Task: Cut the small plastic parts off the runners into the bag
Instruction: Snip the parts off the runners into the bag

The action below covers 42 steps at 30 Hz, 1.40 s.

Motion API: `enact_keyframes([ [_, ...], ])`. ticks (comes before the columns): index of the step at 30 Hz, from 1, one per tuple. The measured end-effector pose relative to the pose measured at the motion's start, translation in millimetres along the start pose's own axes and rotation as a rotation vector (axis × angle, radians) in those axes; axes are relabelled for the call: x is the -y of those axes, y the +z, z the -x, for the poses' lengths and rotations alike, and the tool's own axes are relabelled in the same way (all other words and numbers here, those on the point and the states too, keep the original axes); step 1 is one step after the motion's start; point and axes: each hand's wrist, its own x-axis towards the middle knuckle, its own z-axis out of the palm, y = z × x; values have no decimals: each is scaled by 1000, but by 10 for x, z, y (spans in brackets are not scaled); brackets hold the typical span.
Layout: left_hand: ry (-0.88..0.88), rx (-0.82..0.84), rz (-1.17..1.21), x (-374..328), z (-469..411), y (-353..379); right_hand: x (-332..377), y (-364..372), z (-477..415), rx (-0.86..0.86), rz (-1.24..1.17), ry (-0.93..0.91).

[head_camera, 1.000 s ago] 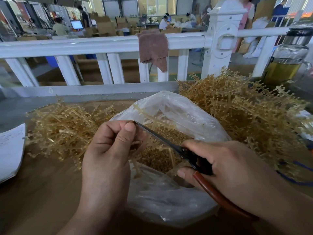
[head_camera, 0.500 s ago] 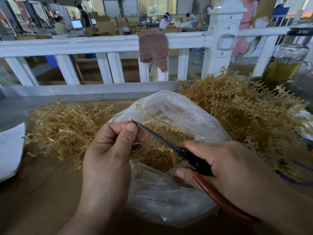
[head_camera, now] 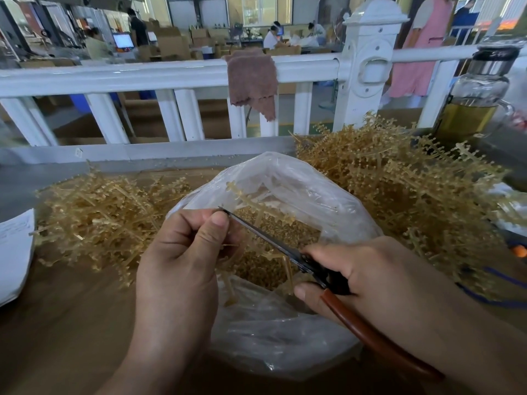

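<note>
The mouth of the bag [head_camera: 302, 178] is crowded. My left hand [head_camera: 176, 266] sits at its left rim gripping a runner [head_camera: 251, 203], and my right hand [head_camera: 370, 275] is at the right rim gripping the scissors [head_camera: 265, 235]. The blade spans the gap between the two hands. Only the far part of the opening, beyond the blade, is unblocked. The left pile [head_camera: 94, 212] of runners fills the surface up to the bag. The taller right pile [head_camera: 399, 195] walls off that side and touches the bag. A white railing [head_camera: 171, 75] closes the far edge, with a bottle [head_camera: 473, 104] at its right end. Bare surface [head_camera: 71, 323] lies near me, left of the bag, bounded by a paper sheet [head_camera: 14, 252].
</note>
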Motion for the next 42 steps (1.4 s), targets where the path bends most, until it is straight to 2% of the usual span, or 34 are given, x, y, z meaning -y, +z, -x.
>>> enact_keyframes([
  [13,-66,5,-22,46,-51,-46,-4,-17,-16,22,27,5],
  [35,-63,32,-5,-21,-40,-27,18,-15,-18,49,36,38],
  [42,-73,21,95,-63,-53,-30,-72,49,-28,63,-103,23],
])
